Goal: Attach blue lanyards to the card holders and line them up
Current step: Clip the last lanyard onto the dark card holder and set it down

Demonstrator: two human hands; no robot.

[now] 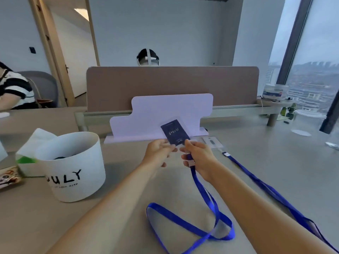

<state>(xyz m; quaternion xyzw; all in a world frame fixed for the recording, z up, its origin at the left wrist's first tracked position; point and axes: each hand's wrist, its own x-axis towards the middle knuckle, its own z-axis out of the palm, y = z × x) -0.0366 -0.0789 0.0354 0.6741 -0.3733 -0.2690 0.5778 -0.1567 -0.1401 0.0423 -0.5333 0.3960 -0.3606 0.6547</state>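
A white bucket (pixel 73 167) and a tissue box (pixel 29 154) stand left on the worktop (pixel 128 180); a second card holder (pixel 212 143) with its lanyard (pixel 266 187) lies right. Both arms reach forward: the left hand (pixel 157 153) and right hand (pixel 200 158) pinch a card holder (pixel 175 132) above the worktop, right fingers (pixel 189 143) also gripping a blue lanyard (pixel 201 195) trailing below.

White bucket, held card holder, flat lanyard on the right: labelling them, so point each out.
White bucket (pixel 77 173): head view, front wall.
Card holder (pixel 175 132): head view, dark card face.
Flat lanyard (pixel 256 180): head view, strap.
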